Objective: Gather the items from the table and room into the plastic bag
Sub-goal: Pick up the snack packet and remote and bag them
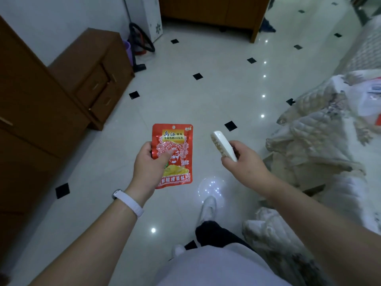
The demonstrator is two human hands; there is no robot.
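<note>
My left hand (pixel 149 168) grips a red snack packet (pixel 175 145) by its left edge, thumb across the printed front, and holds it upright above the floor. My right hand (pixel 243 162) holds a white brush (pixel 223 146) by its lower end, the pale bristles facing left. A plastic bag (pixel 369 100) with white and red contents lies on the patterned cover at the far right, well beyond my right hand.
A sofa draped in a patterned cover (pixel 317 141) fills the right side. Brown cabinets (pixel 92 79) line the left wall, with a vacuum hose (pixel 142 38) behind them. A wooden cabinet (pixel 212 11) stands at the back. Glossy tiled floor (pixel 195 100) lies ahead; my shoe (pixel 208 207) below.
</note>
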